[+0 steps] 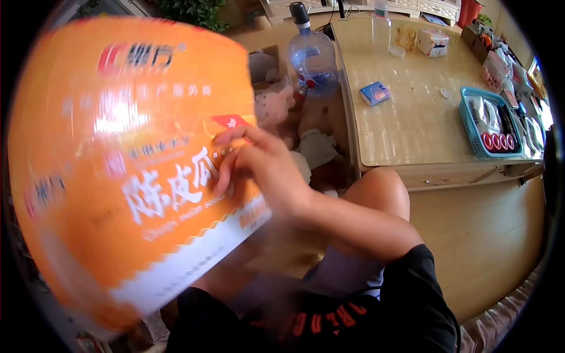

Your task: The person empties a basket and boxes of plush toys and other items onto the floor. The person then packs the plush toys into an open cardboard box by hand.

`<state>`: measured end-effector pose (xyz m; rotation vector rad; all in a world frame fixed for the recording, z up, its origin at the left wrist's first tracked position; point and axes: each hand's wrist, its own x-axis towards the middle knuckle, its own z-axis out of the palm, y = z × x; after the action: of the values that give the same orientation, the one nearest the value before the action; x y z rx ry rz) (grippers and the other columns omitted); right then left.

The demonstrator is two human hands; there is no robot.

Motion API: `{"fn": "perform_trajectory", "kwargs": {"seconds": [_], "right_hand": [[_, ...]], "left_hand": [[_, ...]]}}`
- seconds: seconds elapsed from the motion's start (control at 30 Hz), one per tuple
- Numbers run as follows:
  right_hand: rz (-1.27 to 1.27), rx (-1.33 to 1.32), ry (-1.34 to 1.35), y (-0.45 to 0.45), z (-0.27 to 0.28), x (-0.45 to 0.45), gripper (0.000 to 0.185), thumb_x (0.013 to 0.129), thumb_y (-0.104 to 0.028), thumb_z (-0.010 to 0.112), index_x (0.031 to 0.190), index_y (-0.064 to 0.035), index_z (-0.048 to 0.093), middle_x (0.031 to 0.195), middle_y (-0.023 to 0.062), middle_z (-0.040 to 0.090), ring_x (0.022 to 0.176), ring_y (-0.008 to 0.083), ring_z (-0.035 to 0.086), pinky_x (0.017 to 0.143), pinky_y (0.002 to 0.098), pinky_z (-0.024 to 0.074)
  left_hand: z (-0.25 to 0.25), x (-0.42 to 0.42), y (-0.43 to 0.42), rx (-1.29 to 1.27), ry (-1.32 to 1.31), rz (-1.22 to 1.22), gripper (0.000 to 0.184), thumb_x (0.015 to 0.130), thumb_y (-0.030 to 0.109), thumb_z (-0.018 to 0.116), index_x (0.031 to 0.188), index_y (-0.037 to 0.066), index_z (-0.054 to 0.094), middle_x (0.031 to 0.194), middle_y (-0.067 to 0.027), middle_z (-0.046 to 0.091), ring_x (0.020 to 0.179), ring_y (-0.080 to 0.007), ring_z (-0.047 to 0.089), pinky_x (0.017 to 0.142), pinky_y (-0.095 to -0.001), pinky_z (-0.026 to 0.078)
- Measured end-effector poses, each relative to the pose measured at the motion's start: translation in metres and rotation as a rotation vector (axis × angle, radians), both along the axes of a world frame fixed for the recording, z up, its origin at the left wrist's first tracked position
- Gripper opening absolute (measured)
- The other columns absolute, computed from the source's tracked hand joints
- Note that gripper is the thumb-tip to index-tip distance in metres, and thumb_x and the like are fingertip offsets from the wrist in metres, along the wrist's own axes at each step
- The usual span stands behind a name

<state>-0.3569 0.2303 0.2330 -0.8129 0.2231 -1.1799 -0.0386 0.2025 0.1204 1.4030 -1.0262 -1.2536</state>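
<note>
A large orange and white printed box fills the left of the view, tilted and close to the camera. My right hand is at its right side, fingers curled against the printed face near a small red patch. Whether those fingers grip the box or only touch it is not clear. My left hand is not visible; the lower left part of the box hides that area. Below the box are my bent legs and black shirt.
A wooden table on the right bears a blue packet, a blue basket of small items, a tissue pack and a bottle. A large water jug and plush toys are beside it.
</note>
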Motion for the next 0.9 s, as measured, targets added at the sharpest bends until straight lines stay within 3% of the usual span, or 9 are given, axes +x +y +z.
{"fn": "perform_trajectory", "kwargs": {"seconds": [0.07, 0.2, 0.27, 0.3, 0.47, 0.57, 0.63, 0.8, 0.9], "right_hand": [[-0.202, 0.075, 0.160, -0.022, -0.024, 0.008, 0.045, 0.099, -0.018, 0.042, 0.141, -0.0014, 0.040, 0.113, 0.0157, 0.062, 0.110, 0.0259, 0.060, 0.099, 0.0336, 0.0443], [0.271, 0.515, 0.286, -0.027, -0.066, 0.001, 0.073, 0.098, -0.063, 0.031, 0.153, -0.0143, 0.031, 0.154, 0.0064, 0.035, 0.141, 0.0223, 0.029, 0.114, 0.0464, 0.0261], [0.174, 0.705, 0.298, -0.022, -0.075, 0.007, 0.076, 0.095, -0.068, 0.033, 0.150, -0.0159, 0.038, 0.150, 0.0057, 0.042, 0.137, 0.0211, 0.036, 0.111, 0.0445, 0.0306], [0.134, 0.804, 0.270, -0.026, -0.084, 0.011, 0.073, 0.087, -0.077, 0.034, 0.127, -0.0216, 0.060, 0.128, 0.0029, 0.058, 0.123, 0.0229, 0.048, 0.095, 0.0489, 0.0403], [0.071, 0.517, -0.066, -0.064, -0.109, 0.004, 0.062, 0.097, -0.062, 0.039, 0.120, -0.0098, 0.063, 0.109, 0.0106, 0.069, 0.098, 0.0225, 0.065, 0.088, 0.0379, 0.0507], [-0.152, 0.427, 0.300, -0.086, -0.108, 0.004, 0.052, 0.098, -0.047, 0.040, 0.122, -0.0057, 0.062, 0.108, 0.0135, 0.069, 0.101, 0.0247, 0.065, 0.090, 0.0376, 0.0497], [-0.422, 0.134, 0.705, -0.098, -0.133, 0.011, 0.052, 0.098, -0.030, 0.044, 0.141, -0.0010, 0.047, 0.129, 0.0132, 0.058, 0.115, 0.0192, 0.054, 0.099, 0.0323, 0.0410], [-0.502, 0.263, 0.746, -0.078, -0.129, 0.016, 0.050, 0.093, -0.031, 0.045, 0.128, 0.0023, 0.059, 0.122, 0.0241, 0.064, 0.117, 0.0361, 0.059, 0.101, 0.0361, 0.0415], [-0.553, 0.186, 0.801, -0.078, -0.140, 0.007, 0.045, 0.093, -0.027, 0.047, 0.122, 0.0040, 0.061, 0.118, 0.0242, 0.066, 0.113, 0.0370, 0.061, 0.098, 0.0362, 0.0433]], "left_hand": [[0.001, -0.001, 0.003, 0.015, -0.001, -0.011, 0.072, 0.100, 0.061, 0.038, 0.145, 0.005, 0.042, 0.141, -0.0100, 0.051, 0.125, -0.0243, 0.051, 0.104, -0.0409, 0.044], [-0.008, -0.001, 0.021, 0.042, 0.024, -0.013, 0.072, 0.099, 0.061, 0.038, 0.145, 0.005, 0.042, 0.141, -0.0101, 0.051, 0.125, -0.0247, 0.050, 0.104, -0.0412, 0.044], [-0.020, -0.001, 0.031, 0.056, 0.037, -0.020, 0.073, 0.099, 0.062, 0.038, 0.145, 0.005, 0.042, 0.141, -0.0101, 0.050, 0.126, -0.0249, 0.050, 0.104, -0.0414, 0.044], [-0.026, -0.002, 0.034, 0.060, 0.037, -0.026, 0.073, 0.099, 0.062, 0.038, 0.145, 0.005, 0.042, 0.141, -0.0102, 0.050, 0.126, -0.0249, 0.050, 0.104, -0.0415, 0.044], [-0.022, 0.007, 0.030, 0.082, 0.006, -0.066, 0.074, 0.099, 0.063, 0.038, 0.145, 0.005, 0.042, 0.141, -0.0102, 0.050, 0.126, -0.0254, 0.050, 0.105, -0.0420, 0.043], [0.011, 0.031, 0.018, 0.122, 0.047, -0.084, 0.074, 0.099, 0.063, 0.038, 0.145, 0.005, 0.042, 0.142, -0.0103, 0.050, 0.126, -0.0256, 0.050, 0.105, -0.0423, 0.043], [0.030, 0.050, 0.018, 0.151, 0.120, -0.075, 0.075, 0.099, 0.064, 0.038, 0.145, 0.005, 0.042, 0.142, -0.0103, 0.050, 0.126, -0.0258, 0.050, 0.105, -0.0425, 0.043], [0.024, 0.063, 0.064, -0.076, 0.257, 0.232, 0.090, 0.091, 0.077, 0.034, 0.146, 0.005, 0.040, 0.149, -0.0119, 0.043, 0.131, -0.0282, 0.045, 0.107, -0.0453, 0.041], [-0.026, 0.103, 0.085, -0.173, 0.305, 0.045, 0.085, 0.091, 0.068, 0.052, 0.147, 0.004, 0.038, 0.147, -0.0130, 0.044, 0.130, -0.0258, 0.046, 0.104, -0.0426, 0.043]]}}
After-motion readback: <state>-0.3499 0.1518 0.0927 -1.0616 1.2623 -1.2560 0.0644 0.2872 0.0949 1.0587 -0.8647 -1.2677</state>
